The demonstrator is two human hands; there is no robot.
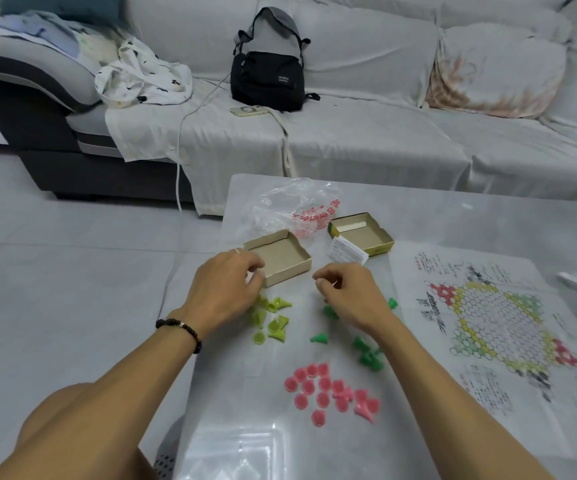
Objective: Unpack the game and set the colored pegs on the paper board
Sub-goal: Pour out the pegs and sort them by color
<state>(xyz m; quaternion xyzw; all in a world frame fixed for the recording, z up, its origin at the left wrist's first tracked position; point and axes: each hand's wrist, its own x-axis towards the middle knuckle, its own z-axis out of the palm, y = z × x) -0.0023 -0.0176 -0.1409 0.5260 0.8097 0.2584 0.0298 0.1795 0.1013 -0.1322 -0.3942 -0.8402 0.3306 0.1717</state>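
both hands hover over the table (453,220): our left hand (224,289) curls at the rim of an empty box (282,258), our right hand (349,292) curls with fingertips pinched; we cannot tell what either holds. the board (498,323) lies flat to the right, its star bare of pieces. we judge unpacking done and sorting under way; next we must carry pegs across to matching corners. pink pegs (332,393) cluster nearest us, dark green pegs (366,351) scatter under the right wrist, yellow-green pegs (271,317) sit by the left hand. small cones, likely to tip.
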